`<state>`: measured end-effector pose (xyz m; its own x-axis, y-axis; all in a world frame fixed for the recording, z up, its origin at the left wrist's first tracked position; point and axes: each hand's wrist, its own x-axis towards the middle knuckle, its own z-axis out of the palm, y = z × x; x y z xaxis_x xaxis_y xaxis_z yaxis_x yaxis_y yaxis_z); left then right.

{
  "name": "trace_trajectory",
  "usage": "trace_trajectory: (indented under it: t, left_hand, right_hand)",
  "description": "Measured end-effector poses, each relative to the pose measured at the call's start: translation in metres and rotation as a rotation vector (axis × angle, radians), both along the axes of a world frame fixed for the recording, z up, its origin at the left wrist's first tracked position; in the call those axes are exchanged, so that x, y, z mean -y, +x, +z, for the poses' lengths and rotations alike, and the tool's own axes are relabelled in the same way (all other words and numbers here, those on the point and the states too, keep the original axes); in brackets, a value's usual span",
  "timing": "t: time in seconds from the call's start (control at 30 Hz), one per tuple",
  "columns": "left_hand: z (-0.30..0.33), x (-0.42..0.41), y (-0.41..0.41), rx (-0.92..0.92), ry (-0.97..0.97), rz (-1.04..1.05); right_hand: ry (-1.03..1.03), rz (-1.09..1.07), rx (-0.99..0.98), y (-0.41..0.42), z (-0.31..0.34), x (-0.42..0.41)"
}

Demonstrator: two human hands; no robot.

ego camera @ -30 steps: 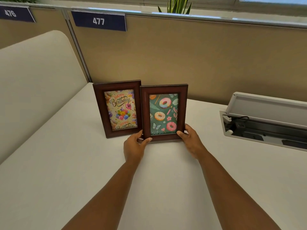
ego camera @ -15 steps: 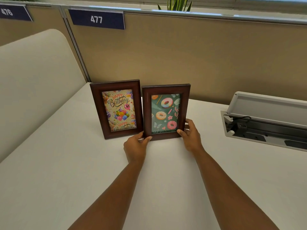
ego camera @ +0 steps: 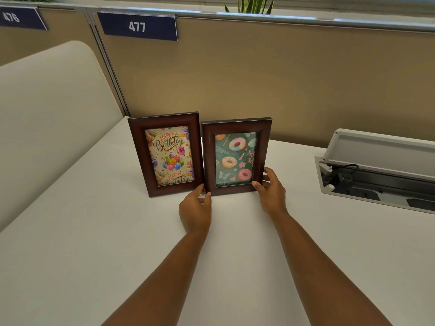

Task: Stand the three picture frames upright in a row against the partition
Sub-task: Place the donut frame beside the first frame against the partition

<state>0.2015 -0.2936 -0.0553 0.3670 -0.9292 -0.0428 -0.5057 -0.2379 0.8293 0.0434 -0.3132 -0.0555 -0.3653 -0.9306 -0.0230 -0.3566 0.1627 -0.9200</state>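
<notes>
Across the whole lower half of the picture: a big white desk [ego camera: 94,255], bare apart from what sits toward the back. Behind it, filling the upper middle, the tan partition [ego camera: 282,85] with a blue "477" tag [ego camera: 137,26] at upper left and a "476" tag [ego camera: 14,18] in the far corner. Off at the right edge, an open cable tray [ego camera: 376,170] sunk into the desk, well apart from the frames.

Dead centre: two dark wooden frames, upright and side by side. Birthday frame [ego camera: 167,153] on the left, standing free with nobody touching it, so looks done. Donut frame [ego camera: 236,156] just to its right, edges close enough to be nearly touching, top slightly lower in the picture. Hard to say whether either one actually leans on the partition or stands a little in front of it, can't tell from this angle.

Below the donut frame: left hand [ego camera: 195,208] pinching the bottom left corner, thumb and fingertips closed on the wood. Right hand [ego camera: 270,189] wrapped around the lower right edge, thumb on the front, fingers behind. So both hands gripping that one frame, probably just squaring it up before letting go.

Progress guess: one frame placed, second nearly there, third nowhere in the picture. Roughly halfway, with a fetch-and-stand for number three left to go, likely to the right of the donuts.
</notes>
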Motion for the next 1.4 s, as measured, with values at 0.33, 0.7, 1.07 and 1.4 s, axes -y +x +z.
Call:
trace_trajectory:
  t: [0.33,0.7,1.07,1.4]
  left_hand:
    - [0.004,-0.005,-0.003,-0.008,0.045,-0.005]
    - [0.007,-0.012,-0.009,-0.059,0.009,0.028]
    - [0.006,-0.012,-0.009,-0.062,0.04,0.03]
    - [0.004,-0.011,-0.012,-0.071,0.026,0.061]
  right_hand:
    - [-0.014,-0.031,0.003,0.004,0.003,-0.008]
    - [-0.014,-0.12,0.063,0.003,0.003,-0.012]
    - [0.009,-0.092,0.053,0.002,0.005,-0.016]
    - [0.025,-0.014,0.055,0.0,0.005,-0.019]
